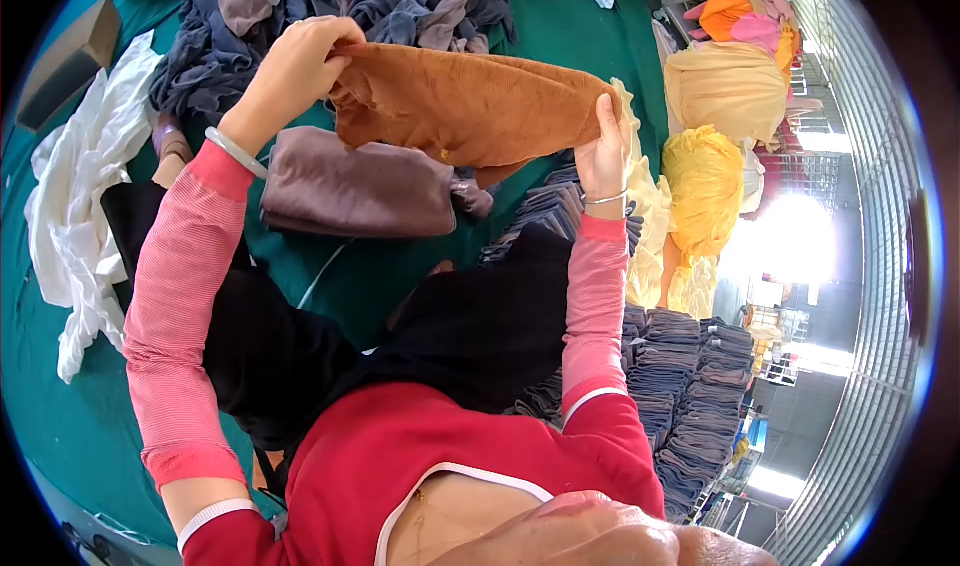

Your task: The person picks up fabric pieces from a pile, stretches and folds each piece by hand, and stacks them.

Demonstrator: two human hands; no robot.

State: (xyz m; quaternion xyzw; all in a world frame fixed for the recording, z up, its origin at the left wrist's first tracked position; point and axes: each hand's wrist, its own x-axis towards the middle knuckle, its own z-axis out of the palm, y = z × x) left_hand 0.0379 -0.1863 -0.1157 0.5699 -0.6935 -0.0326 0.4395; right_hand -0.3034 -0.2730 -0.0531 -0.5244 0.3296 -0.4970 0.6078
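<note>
An orange-brown cloth (470, 106) is stretched between my two hands, held up in front of my legs. My left hand (308, 61) grips its left end, with fingers closed over the upper corner. At the other end, my right hand (603, 151) pinches the cloth, thumb uppermost. Its lower edge hangs loose and uneven, and a small yellowish spot shows near the bottom. Just below the cloth, a folded mauve-brown fabric bundle (360, 186) lies on the green floor sheet (330, 276), partly covered from view.
Crumpled dark grey cloths (390, 6) are heaped beyond my hands. White fabric (90, 206) and a brown block-shaped object (70, 61) lie left. Stacks of folded dark cloths (680, 386) stand right, near yellow bundles (705, 191) and a cream bundle (728, 91).
</note>
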